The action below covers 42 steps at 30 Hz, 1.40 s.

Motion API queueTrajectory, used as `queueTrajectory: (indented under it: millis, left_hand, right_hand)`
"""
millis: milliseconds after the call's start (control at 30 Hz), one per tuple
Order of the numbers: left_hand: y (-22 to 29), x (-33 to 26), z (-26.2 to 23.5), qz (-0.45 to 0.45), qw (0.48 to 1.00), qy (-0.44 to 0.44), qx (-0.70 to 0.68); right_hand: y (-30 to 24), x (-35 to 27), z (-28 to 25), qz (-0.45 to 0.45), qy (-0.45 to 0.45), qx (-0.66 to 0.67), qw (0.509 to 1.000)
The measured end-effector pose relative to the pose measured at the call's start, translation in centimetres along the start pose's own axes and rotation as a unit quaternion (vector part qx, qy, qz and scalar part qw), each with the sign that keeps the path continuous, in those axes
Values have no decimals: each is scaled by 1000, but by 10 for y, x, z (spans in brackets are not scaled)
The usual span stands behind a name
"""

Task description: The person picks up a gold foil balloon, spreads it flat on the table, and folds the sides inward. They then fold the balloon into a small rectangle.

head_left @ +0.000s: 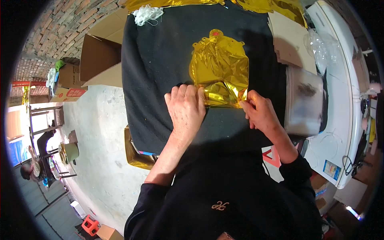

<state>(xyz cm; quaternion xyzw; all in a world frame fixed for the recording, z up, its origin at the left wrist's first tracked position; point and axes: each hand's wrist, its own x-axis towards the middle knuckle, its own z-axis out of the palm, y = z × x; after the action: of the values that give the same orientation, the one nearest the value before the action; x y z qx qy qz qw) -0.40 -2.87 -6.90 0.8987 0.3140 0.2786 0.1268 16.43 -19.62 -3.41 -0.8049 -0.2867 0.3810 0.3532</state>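
A shiny gold foil balloon (pixel 220 64), flat and creased, lies on the black cloth (pixel 156 76) in front of me. Small tabs with holes stick out along its far edge, and a round tab with a red mark tops it. My left hand (pixel 185 106) grips the balloon's near left corner, fingers curled over the foil. At the near right corner my right hand (pixel 261 112) pinches the foil between thumb and fingers. Between the two hands the near edge is folded, with a bright crease across it.
White string (pixel 147 15) lies bunched at the cloth's far left, and more gold foil (pixel 176 3) runs along the far edge. Clear plastic bags (pixel 304 102) and cardboard sheets (pixel 292 44) sit to the right. Open cardboard boxes (pixel 100 60) stand on the left.
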Motion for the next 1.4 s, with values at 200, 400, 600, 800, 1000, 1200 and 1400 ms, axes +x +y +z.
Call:
queueTrajectory:
  millis: [200,400,600,800,1000,1200,1400]
  left_hand:
    - [-3,7,-6,-22,998,-23,-50]
    - [0,21,-18,124,991,-17,-56]
    - [-1,35,-3,233,962,-141,-5]
    - [-6,35,8,233,953,-194,17]
    - [-5,35,9,225,955,-185,52]
    - [-4,35,9,219,951,-198,86]
    - [-5,34,9,217,953,-197,77]
  right_hand:
    - [-6,1,-2,3,-1,-9,1000]
    - [-5,0,-2,2,0,-2,1000]
    - [-3,2,-1,2,-8,8,1000]
    - [-7,2,-6,8,-18,2,1000]
    - [-8,8,-19,21,-23,48,998]
    - [3,52,-30,-134,92,-42,986]
    - [-13,95,-42,-84,53,-4,995]
